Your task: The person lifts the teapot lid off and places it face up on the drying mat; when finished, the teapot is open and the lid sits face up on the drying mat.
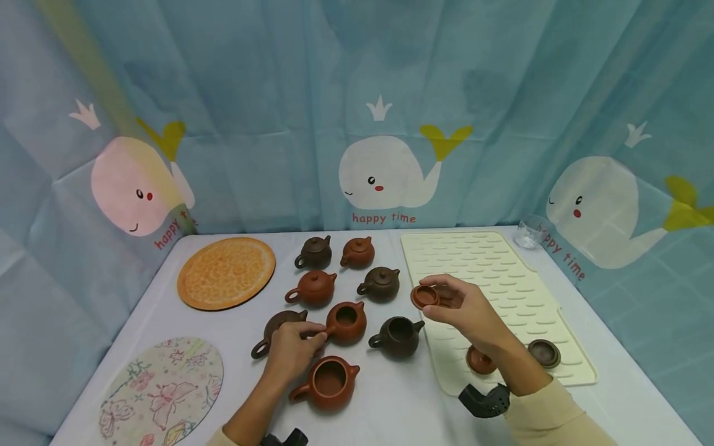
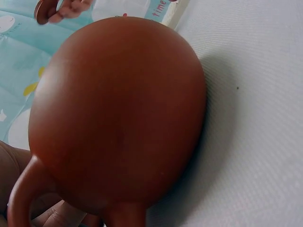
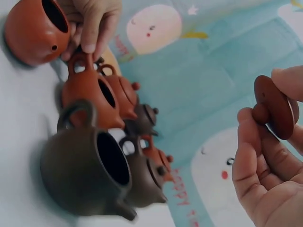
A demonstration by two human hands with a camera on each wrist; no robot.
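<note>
My left hand (image 1: 292, 350) pinches the handle of a lidless red-brown teapot (image 1: 348, 334) standing on the table. In the right wrist view, the thumb and fingers meet on that handle. Raised over the left edge of the cream mat, my right hand (image 1: 467, 311) holds a small red-brown teapot lid (image 3: 277, 106) by its edge. The lid's hollow underside faces the head camera, its knob turned away. Closer to me stands a second lidless red-brown teapot (image 1: 334, 401), which fills the left wrist view. A lidless dark brown teapot (image 1: 397, 350) sits to the right.
Several lidded teapots, red-brown (image 1: 315, 289) and dark (image 1: 382, 285), stand behind; another dark teapot (image 1: 279, 322) is beside my left hand. The cream mat (image 1: 454, 251) bears a red-brown lid (image 1: 480, 361) and a dark lid (image 1: 544, 353). Two round mats, orange (image 1: 225, 272) and floral (image 1: 162, 390), lie left.
</note>
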